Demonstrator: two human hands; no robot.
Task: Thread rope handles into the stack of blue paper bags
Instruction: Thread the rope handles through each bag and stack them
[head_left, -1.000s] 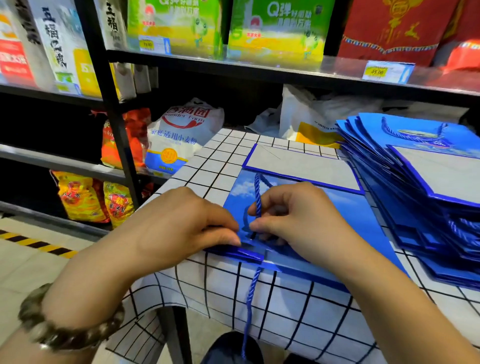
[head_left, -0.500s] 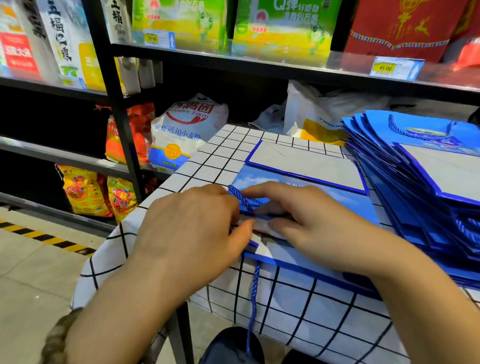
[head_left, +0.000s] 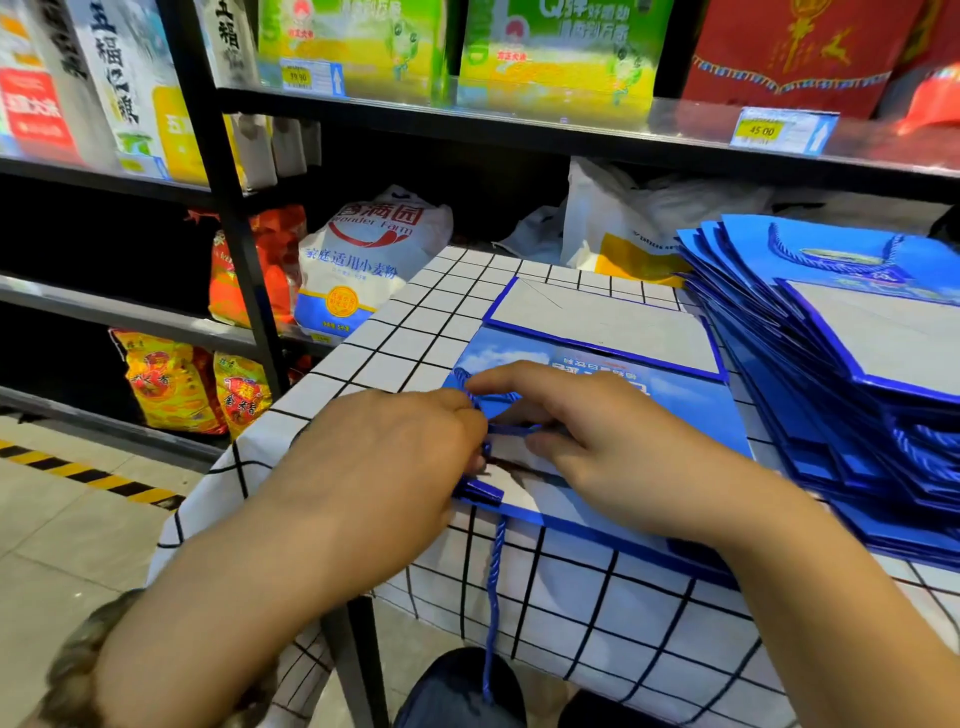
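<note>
Fingers of the left hand (head_left: 395, 467) pinch the blue rope (head_left: 496, 571) at the mouth of the flat bag (head_left: 691, 410), at the counter's (head_left: 415, 332) six o'clock edge. The right hand (head_left: 613, 457) rests there, but I cannot tell its grip. The dangling tail could drag the rope back out. At eleven o'clock a sack (head_left: 374, 249) reads "Wonder Farm", and a shelf tag (head_left: 761, 130) at one o'clock reads 45.00.

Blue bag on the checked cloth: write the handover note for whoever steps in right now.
Left hand pinches the blue rope at the near-left corner of the flat blue bag. Right hand pinches the rope's loop beside it. The rope's long end hangs over the table edge.
Done: the stack of bags lies at right, and the top one has a handle in.
Left: finish threading this handle. Whether this bag needs a second one cannot be seen.
</note>
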